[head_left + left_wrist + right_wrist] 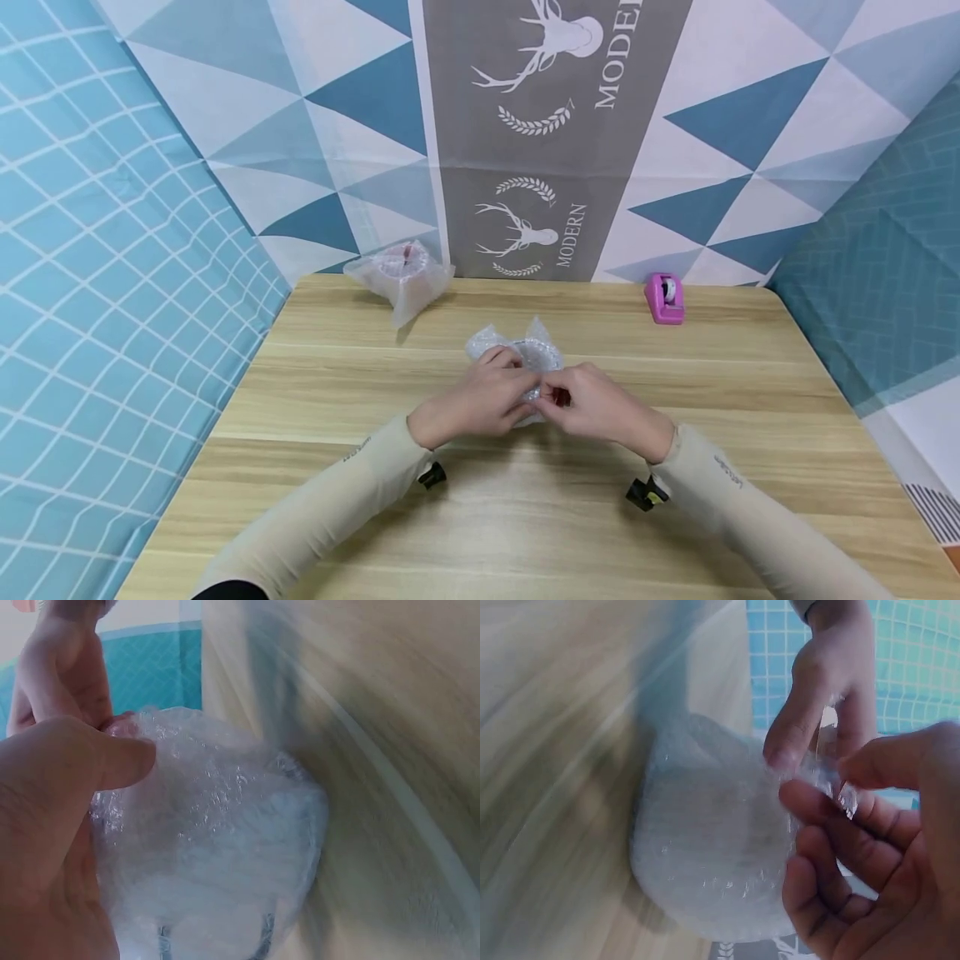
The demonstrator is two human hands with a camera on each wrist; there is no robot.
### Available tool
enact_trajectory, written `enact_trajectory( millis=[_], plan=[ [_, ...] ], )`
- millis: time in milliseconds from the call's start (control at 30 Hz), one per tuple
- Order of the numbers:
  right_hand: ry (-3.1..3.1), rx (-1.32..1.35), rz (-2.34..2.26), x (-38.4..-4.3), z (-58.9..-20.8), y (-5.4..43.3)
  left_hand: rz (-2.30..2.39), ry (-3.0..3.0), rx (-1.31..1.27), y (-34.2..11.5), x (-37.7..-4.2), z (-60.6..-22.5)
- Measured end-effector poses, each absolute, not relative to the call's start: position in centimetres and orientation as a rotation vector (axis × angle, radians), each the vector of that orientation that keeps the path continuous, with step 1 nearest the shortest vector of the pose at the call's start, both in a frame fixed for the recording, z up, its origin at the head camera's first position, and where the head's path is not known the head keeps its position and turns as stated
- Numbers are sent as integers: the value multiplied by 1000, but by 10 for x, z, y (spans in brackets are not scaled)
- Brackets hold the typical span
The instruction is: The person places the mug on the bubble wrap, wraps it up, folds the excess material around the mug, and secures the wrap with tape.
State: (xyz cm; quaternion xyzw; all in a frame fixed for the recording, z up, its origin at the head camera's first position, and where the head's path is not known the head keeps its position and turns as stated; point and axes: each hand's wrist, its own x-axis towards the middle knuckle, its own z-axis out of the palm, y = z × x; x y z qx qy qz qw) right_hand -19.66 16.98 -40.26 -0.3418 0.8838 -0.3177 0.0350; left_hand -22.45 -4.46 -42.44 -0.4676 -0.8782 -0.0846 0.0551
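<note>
A rounded object wrapped in clear bubble wrap (542, 357) sits on the wooden table between the two hands. What lies inside the wrap is blurred, though the left wrist view shows dark lines near the bottom of the bundle (217, 832). My left hand (480, 396) holds the wrap at its top, thumb pressed over the gathered plastic. Close against it, my right hand (592, 404) pinches the edge of the wrap between thumb and index finger. In the right wrist view, the other fingers of the right hand (862, 855) are curled beside the bundle (712, 840).
Another bundle in translucent wrap (420, 287), with something pinkish inside, stands at the table's back left. A pink tape dispenser (666, 312) with a roll is at the back right. Patterned cloth (360, 108) hangs behind the table (337, 392).
</note>
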Motion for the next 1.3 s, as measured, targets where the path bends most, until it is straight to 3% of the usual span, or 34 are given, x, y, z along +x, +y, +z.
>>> enact_trajectory(
  millis=[300, 967, 1300],
  plan=[
    [2853, -851, -953, -195, -403, 158, -291, -2695, -1394, -42, -224, -427],
    [2713, -824, -940, -198, -391, 166, -264, -2813, -1592, -45, -233, -407],
    [2541, -577, -944, -210, -381, 181, -238, -2810, -1573, -45, -234, -408]
  ],
)
